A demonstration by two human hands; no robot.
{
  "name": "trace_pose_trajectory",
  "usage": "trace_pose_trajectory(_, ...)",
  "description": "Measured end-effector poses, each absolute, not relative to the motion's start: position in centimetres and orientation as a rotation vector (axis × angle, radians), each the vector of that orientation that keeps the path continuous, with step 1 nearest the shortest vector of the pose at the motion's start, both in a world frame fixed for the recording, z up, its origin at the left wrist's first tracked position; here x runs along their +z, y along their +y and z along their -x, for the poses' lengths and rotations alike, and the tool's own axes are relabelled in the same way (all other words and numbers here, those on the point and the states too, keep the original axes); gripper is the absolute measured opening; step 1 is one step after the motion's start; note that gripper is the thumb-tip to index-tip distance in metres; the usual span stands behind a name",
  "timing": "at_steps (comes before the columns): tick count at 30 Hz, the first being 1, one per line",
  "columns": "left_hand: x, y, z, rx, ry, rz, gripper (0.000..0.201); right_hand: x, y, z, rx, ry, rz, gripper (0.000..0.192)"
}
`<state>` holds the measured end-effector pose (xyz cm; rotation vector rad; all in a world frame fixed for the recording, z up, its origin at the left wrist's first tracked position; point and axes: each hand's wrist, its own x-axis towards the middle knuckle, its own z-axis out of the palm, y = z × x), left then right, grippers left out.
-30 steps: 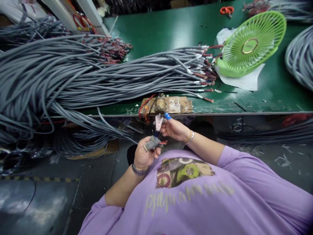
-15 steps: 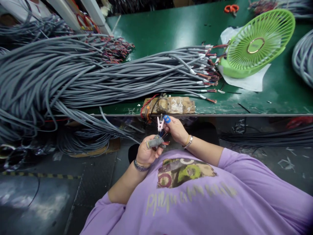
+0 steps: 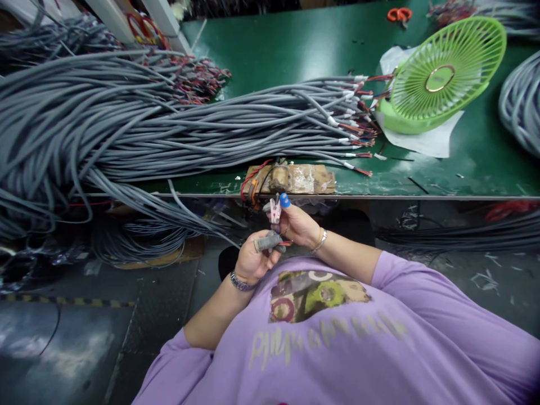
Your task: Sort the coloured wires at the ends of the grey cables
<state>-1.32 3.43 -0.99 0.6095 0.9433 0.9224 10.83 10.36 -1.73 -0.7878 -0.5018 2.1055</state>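
Observation:
In front of my body, below the bench edge, my left hand [image 3: 257,257] is closed around the end of a grey cable. Grey coverings wrap its fingertips, and thin coloured wires [image 3: 287,243] stick out past them. My right hand [image 3: 301,225], with a blue cover on the thumb tip, is closed at a small pink clip [image 3: 275,211]. The clip stands between thumb and fingers, just above the wire ends. Its jaws are partly hidden by the fingers, so I cannot tell what they grip.
Many grey cables [image 3: 202,132] lie across the green bench [image 3: 274,39], their stripped ends toward a green fan [image 3: 447,73]. A wooden block [image 3: 310,179] sits at the front edge. Orange-handled scissors [image 3: 399,14] lie at the back, and a cable coil [image 3: 523,107] at the right.
My right hand has moved slightly left and its fingers have closed round the clip, which now looks narrower. My left hand still holds the cable end, almost in place.

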Motion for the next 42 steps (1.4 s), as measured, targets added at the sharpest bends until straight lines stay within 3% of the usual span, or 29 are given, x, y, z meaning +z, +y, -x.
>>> trace_pose_trajectory(8, -0.4, 2.3, 1.1, 0.963, 1.026, -0.657, 0.034, -1.3, 10.2, -11.9, 2.280, -0.477, 0.788, 0.054)
trace_pose_trajectory(15, 0.3, 2.0, 0.7, 1.078, 1.071, -0.671, 0.035, -1.2, 10.1, -12.1, 2.101, -0.646, 0.758, 0.033)
trace_pose_trajectory(22, -0.7, 2.5, 1.0, 1.060, 1.035, -0.629, 0.033, -2.4, 10.3, -11.6, 2.049, -0.666, 0.818, 0.049)
trace_pose_trajectory(27, -1.0, 2.6, 1.0, 1.059, 1.016, -0.629, 0.032, -2.1, 10.8, -11.2, 2.220, -0.485, 0.819, 0.049)
trace_pose_trajectory(42, -0.5, 2.2, 0.7, 1.084, 1.040, -0.668, 0.033, -1.5, 10.6, -11.4, 2.254, -0.384, 0.779, 0.054)
